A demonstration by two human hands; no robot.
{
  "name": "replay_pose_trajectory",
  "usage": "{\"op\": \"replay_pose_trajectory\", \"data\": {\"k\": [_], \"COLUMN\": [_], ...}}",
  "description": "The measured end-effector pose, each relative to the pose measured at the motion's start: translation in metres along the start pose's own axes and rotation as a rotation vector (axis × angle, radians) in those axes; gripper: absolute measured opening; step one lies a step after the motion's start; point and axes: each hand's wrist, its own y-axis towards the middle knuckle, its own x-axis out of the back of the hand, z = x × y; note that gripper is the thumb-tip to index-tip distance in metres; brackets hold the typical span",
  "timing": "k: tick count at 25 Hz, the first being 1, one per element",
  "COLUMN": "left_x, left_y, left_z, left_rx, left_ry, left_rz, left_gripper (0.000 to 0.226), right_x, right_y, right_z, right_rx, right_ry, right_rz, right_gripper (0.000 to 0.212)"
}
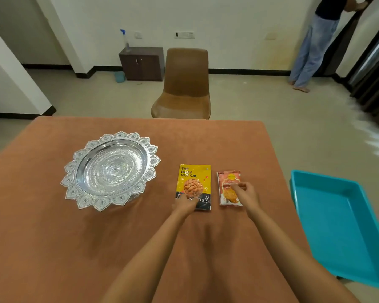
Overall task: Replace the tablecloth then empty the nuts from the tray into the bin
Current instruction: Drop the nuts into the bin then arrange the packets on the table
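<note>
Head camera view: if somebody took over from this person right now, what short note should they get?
Left hand: on the near end of the yellow almond packet; grip unclear.
Right hand: fingers bent onto the orange packet; grip unclear.
Both packets lie flat on the orange-brown tablecloth, between the silver tray on the left and the teal bin at the right edge.
Done: a cloth covers the table; the tray holds nothing.
Left: the bin looks empty, so the packets probably go there next.
</note>
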Motion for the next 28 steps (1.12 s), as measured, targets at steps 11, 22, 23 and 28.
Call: {"op": "replay_pose_trajectory", "data": {"k": [11,22,23,28], "left_x": [-0.007,-0.010,0.004,0.119], "left_y": [0.043,0.037,0.031,-0.004], "left_z": [0.010,-0.017,-0.023,-0.038], "left_rx": [0.001,-0.124,-0.161,-0.412], "left_ry": [0.092,-0.194,-0.220,-0.339], "left_rz": [-0.097,-0.160,-0.172,-0.327], "left_gripper": [0.034,0.034,0.033,0.040], "right_x": [-0.037,-0.037,-0.036,-0.046], "right_y": [0.044,0.054,0.048,0.023], "right_z": [-0.037,-0.027,-0.020,0.047], "right_rx": [-0.099,-0.099,-0.063,0.089], "right_ry": [-0.553,-0.321,-0.267,0.066], "right_rz": [-0.127,0.139,0.163,0.197], "right_gripper": [0.050,0.025,0.023,0.015]}}
